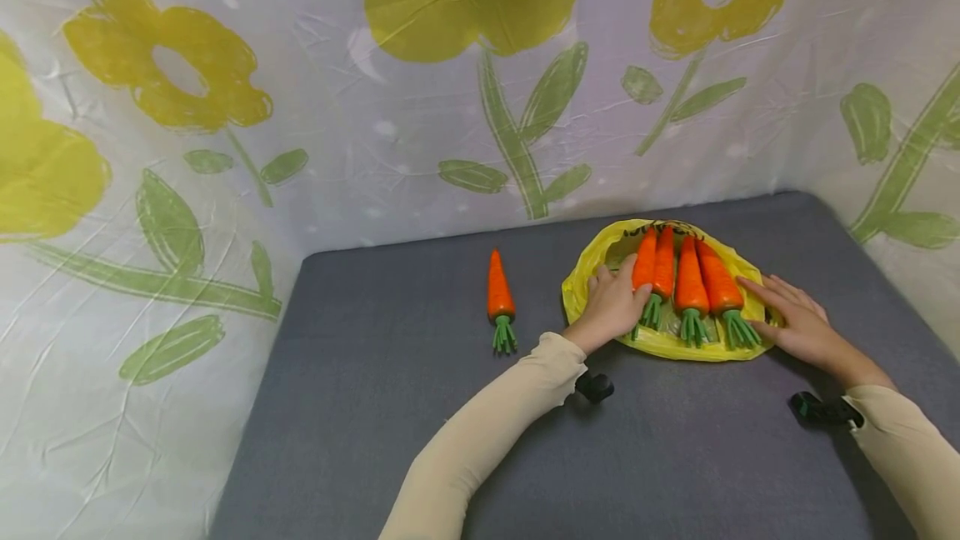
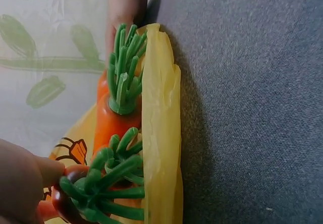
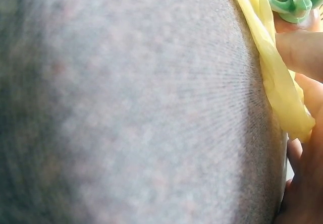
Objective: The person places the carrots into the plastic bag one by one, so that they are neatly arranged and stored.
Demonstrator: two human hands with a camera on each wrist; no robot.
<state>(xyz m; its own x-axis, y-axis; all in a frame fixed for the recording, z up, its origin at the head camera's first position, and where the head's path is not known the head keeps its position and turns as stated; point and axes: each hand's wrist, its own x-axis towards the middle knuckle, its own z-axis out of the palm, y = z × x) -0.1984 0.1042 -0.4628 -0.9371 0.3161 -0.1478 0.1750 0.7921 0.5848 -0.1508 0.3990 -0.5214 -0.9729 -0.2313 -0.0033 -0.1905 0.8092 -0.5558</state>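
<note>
A shallow yellow plastic bag (image 1: 581,286), its mouth spread wide, lies on the grey surface with several orange carrots (image 1: 690,277) inside, green tops toward me. My left hand (image 1: 609,302) reaches over the bag's left side and pinches the leftmost carrot (image 1: 645,261). In the left wrist view, thumb and finger sit either side of that carrot's brownish crown (image 2: 65,196), close to its green stalks (image 2: 108,193). At the right rim, my right hand (image 1: 802,323) rests with fingers extended, touching the bag and the rightmost carrot (image 1: 720,277). The bag's edge (image 3: 275,77) partly covers that hand.
One single carrot (image 1: 500,286) lies on the grey tabletop (image 1: 390,407), left of the bag. A white cloth backdrop (image 1: 360,148) with printed yellow flowers rises behind and beside the table. Black wrist devices (image 1: 595,387) hang under both sleeves.
</note>
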